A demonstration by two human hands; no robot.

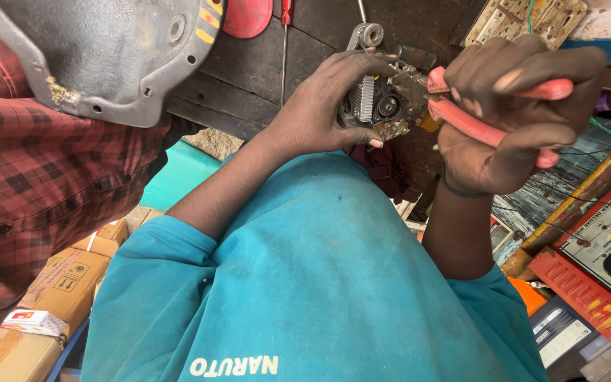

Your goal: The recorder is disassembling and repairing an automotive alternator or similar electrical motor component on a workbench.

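My left hand point(323, 106) grips a small grey metal motor part point(383, 102) with cooling fins and a round black bearing, held up over a dark wooden bench. My right hand point(514, 117) is closed around the red handles of a pair of pliers point(475, 120). The jaws of the pliers reach the right side of the motor part. A metal arm with a ring end point(368, 34) sticks up from the part. My teal shirt point(319, 283) fills the lower middle of the view.
A person in a red checked shirt point(37, 177) stands at the left holding a large grey metal housing point(107, 56). A red screwdriver point(286, 42) lies on the bench. A red and white meter box point(606, 255) sits at the right, cardboard boxes point(58, 297) at lower left.
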